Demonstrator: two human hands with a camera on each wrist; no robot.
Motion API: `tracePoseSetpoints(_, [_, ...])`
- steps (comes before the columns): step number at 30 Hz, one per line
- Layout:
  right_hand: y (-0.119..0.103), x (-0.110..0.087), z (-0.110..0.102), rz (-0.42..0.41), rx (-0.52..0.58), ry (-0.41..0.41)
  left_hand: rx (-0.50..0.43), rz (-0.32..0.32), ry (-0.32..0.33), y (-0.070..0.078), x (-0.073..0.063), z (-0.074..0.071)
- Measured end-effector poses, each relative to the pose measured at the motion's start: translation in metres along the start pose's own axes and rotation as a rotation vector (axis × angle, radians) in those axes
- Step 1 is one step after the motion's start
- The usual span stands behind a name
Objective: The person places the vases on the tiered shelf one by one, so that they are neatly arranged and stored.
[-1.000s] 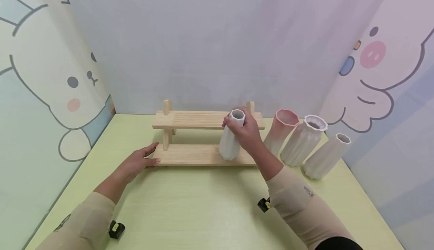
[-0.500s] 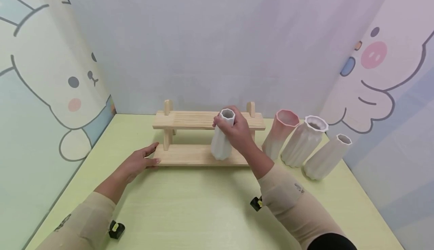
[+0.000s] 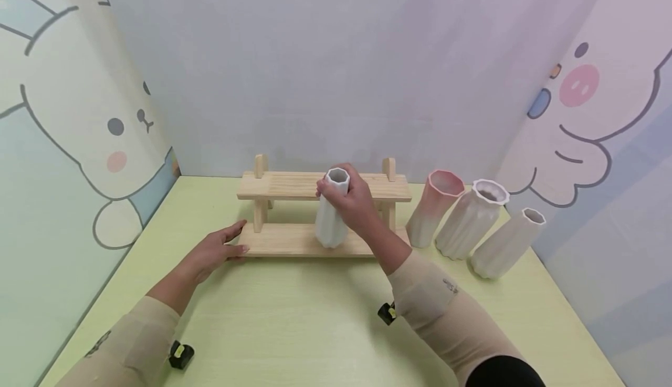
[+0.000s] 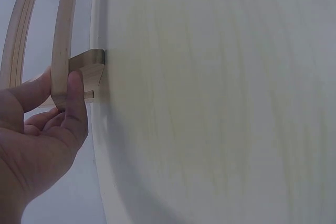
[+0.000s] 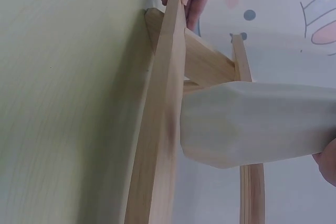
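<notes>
A two-tier wooden shelf (image 3: pixel 283 241) stands on the table, with its boards running left to right. At its left end, my left hand (image 3: pixel 212 253) pinches the lower board between thumb and fingers; the left wrist view shows this board (image 4: pixel 61 51) held at its end. My right hand (image 3: pixel 353 200) grips a white faceted vase (image 3: pixel 331 226) around its neck. The vase is nearly upright over the middle of the lower board, and its base (image 5: pixel 207 127) is right at the board's surface in the right wrist view. Whether it bears fully on the wood I cannot tell.
Right of the shelf stand a pink-and-white vase (image 3: pixel 431 212), a white vase with a scalloped rim (image 3: pixel 467 223) and a slimmer white vase (image 3: pixel 504 247). The pale green table (image 3: pixel 283 328) extends in front. A grey backdrop (image 3: pixel 336 83) rises behind the shelf.
My right hand has moved left along the lower board with the white vase, from near its right part to about the middle. The left hand has kept its hold on the shelf.
</notes>
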State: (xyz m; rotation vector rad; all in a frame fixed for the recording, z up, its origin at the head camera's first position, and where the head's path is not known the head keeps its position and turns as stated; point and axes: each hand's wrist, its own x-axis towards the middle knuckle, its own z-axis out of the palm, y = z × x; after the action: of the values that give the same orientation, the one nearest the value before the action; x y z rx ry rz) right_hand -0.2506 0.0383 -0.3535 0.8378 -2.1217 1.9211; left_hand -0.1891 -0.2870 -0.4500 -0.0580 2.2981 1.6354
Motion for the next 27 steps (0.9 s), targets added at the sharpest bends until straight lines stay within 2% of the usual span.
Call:
tracePoseSetpoints(12, [-0.004, 0.007, 0.018, -0.015, -0.027, -0.031, -0.005, 0.003, 0.004, 0.0, 0.0, 0.0])
tracePoseSetpoints(19, [-0.003, 0.011, 0.03, -0.029, -0.021, -0.06, 0.026, -0.013, 0.017, 0.0, 0.0, 0.001])
tracePoseSetpoints(27, [-0.004, 0.015, 0.045, -0.001, -0.036, -0.071, 0.021, -0.024, 0.016, 0.001, 0.0, 0.001])
